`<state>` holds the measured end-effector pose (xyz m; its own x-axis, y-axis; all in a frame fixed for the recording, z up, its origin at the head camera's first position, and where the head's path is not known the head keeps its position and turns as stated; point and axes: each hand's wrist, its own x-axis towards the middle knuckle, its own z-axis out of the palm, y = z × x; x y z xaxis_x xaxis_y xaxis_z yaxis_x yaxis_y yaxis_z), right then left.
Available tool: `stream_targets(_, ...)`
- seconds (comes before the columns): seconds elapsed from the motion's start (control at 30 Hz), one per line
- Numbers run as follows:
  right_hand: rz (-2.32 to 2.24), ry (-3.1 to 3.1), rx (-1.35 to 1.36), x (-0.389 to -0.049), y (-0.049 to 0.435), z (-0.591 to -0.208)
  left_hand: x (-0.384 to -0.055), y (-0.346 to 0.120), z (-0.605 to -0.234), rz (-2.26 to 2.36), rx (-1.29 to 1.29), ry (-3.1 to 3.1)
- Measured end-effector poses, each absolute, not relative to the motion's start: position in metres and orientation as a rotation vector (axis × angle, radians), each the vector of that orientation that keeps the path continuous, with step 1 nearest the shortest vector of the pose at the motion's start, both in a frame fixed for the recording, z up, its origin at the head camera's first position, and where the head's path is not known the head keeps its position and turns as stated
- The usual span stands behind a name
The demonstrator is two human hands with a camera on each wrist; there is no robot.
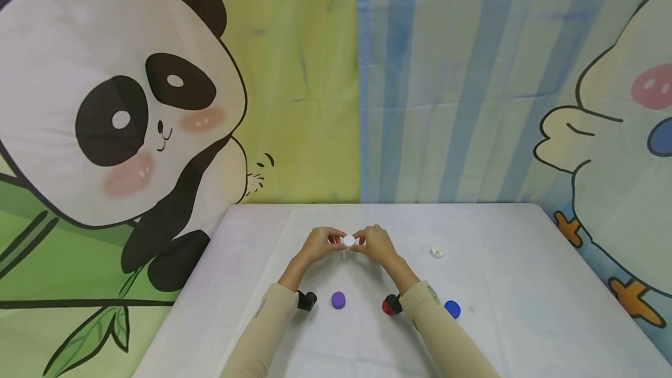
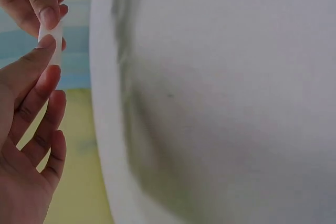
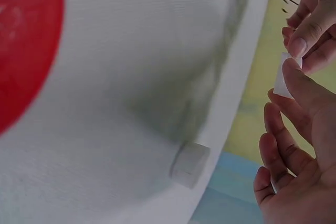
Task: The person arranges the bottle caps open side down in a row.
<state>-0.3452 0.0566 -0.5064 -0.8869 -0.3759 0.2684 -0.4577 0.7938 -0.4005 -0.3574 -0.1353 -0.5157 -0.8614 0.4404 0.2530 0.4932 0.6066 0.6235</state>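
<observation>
A small white round piece (image 1: 349, 240) is held up over the table between both hands. My left hand (image 1: 318, 244) pinches its left side between thumb and fingertips, while my right hand (image 1: 378, 245) pinches the right side. Seen edge-on in the left wrist view, the white piece (image 2: 56, 51) looks like a short cylinder, partly covered by the thumbs. The right wrist view also shows its pale side (image 3: 281, 83) between the two hands. The other fingers of both hands are loosely bent and spread.
On the white table (image 1: 525, 284) lie a purple disc (image 1: 338, 300), a blue disc (image 1: 452, 309) and a red disc (image 1: 387, 307), partly hidden by the right wrist's black camera (image 1: 394, 303). Another white round piece (image 1: 437, 251) lies to the right. Printed curtains (image 1: 304, 133) hang behind.
</observation>
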Motion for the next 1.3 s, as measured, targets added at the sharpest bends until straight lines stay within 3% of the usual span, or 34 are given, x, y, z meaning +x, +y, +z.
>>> stream_targets(0.3, 0.453, -2.910, 0.598, -0.348, 0.052, -0.528, -0.363, -0.131, -0.544, -1.058, -0.761, -2.797)
stream_targets(0.73, 0.306, -2.942, 0.589, -0.347, 0.052, -0.534, -0.357, -0.126, -0.550, -0.998, -0.692, -2.846)
stream_targets(1.0, 0.344, -2.981, 0.621, -0.344, 0.055, -0.529, -0.355, -0.128, -0.542, -1.000, -0.676, -2.904)
stream_targets(1.3, 0.719, -2.933, 0.608, -0.331, 0.076, -0.490, -0.349, -0.119, -0.506, -0.926, -0.583, -2.925)
